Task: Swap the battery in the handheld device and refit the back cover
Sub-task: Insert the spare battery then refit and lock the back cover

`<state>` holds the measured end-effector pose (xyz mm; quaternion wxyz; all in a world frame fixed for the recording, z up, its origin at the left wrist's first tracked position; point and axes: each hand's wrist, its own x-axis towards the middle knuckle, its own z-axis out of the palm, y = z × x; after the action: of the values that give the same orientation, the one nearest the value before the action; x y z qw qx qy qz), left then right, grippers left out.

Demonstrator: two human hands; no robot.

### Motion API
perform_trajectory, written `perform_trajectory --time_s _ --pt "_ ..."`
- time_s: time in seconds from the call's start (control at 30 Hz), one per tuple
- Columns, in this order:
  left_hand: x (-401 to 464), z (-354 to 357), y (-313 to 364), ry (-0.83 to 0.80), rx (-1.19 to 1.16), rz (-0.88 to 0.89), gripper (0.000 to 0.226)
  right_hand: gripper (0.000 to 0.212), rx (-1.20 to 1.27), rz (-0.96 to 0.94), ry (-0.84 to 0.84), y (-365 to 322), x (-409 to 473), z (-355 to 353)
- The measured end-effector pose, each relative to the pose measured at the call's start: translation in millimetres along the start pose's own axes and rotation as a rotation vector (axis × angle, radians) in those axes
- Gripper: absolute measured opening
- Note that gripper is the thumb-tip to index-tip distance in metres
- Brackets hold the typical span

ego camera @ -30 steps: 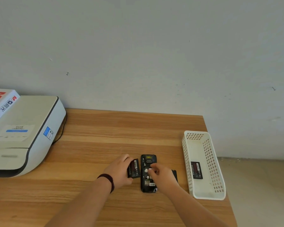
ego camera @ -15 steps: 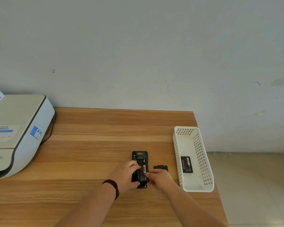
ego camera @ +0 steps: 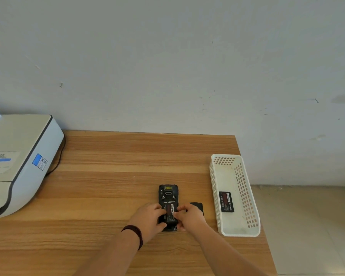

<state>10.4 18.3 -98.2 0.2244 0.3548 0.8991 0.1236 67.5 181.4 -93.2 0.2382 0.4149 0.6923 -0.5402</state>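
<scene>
Now: handheld device (ego camera: 168, 194) face-down on table (ego camera: 108, 176), back open | battery (ego camera: 170, 213) lying in its bay | left hand (ego camera: 148, 219) fingers curled gripping device's left edge | right hand (ego camera: 190, 217) fingertips pressing battery | back cover (ego camera: 197, 206) beside device | spare battery (ego camera: 226, 201) in basket (ego camera: 251, 226)

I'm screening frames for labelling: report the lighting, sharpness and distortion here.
Head view: soft even daylight, no glare, faint shadows under the hands; text on the battery is too small to read; the table edges splay outward, which suggests wide-angle distortion.
</scene>
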Motion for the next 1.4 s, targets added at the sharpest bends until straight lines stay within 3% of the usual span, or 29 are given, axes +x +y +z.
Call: perform_trajectory --time_s 0.23,0.5,0.97,1.17,1.4 --pt "2.7 -2.3 -2.7 -0.029 0.079 0.000 0.041 0.042 -0.467 -0.250 -0.015 4.9 -4.0 -4.3" --pt "3.6 -4.1 -1.0 -0.039 0.072 -0.036 0.044 0.041 -0.981 -0.633 0.074 15.6 -4.5 -9.9" --pt "16.5 -10.2 1.0 -0.102 0.160 -0.092 0.046 0.043 -0.917 -0.635 0.083 13.0 4.6 -4.7" --pt "19.2 -11.1 -4.7 -0.077 0.102 -0.112 0.048 0.045 -0.734 -0.578 0.091 8.1 10.7 -5.8" --pt "27.6 -14.3 -4.0 -0.115 0.165 -0.113 0.055 0.047 -0.895 -0.581 0.078 -4.7 15.3 -8.7"
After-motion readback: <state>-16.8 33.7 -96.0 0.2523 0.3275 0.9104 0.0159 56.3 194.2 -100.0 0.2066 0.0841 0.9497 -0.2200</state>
